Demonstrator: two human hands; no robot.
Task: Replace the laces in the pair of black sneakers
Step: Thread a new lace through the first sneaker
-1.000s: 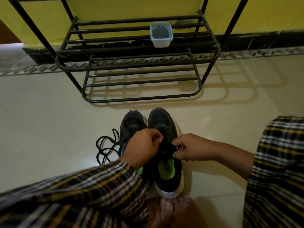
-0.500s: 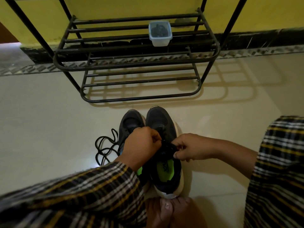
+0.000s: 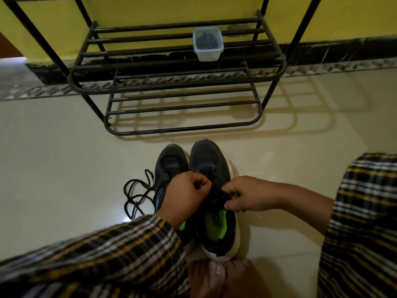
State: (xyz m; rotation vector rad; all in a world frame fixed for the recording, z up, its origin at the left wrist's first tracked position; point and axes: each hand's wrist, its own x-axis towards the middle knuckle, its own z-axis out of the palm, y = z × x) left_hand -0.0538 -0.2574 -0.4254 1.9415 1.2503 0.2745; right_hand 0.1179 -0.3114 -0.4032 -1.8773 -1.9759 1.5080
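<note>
Both hands now closer together than a second ago, meeting over the tongue of the right sneaker (image 3: 214,190). Left hand (image 3: 184,196) with fingers curled, pinching what looks like black lace at the eyelets; right hand (image 3: 249,195) likewise curled round the lace near the tongue, thumb tucked below. Exact lace end hidden between the knuckles, so cannot tell which eyelet is in play. Pair standing side by side on the floor, toes toward the shoe rack (image 3: 171,87), heels by a bare foot (image 3: 214,276) at the near edge of the floor. Left sneaker (image 3: 169,162) with bare eyelets over the forefoot, partly hidden by the left wrist. Loose black lace (image 3: 137,192) coiled on the floor just left of it, unmoved. Small plastic container (image 3: 208,44) on the rack shelf, holding something dark. Likely meaning: work on the right sneaker's lace under way, left sneaker not yet relaced.
</note>
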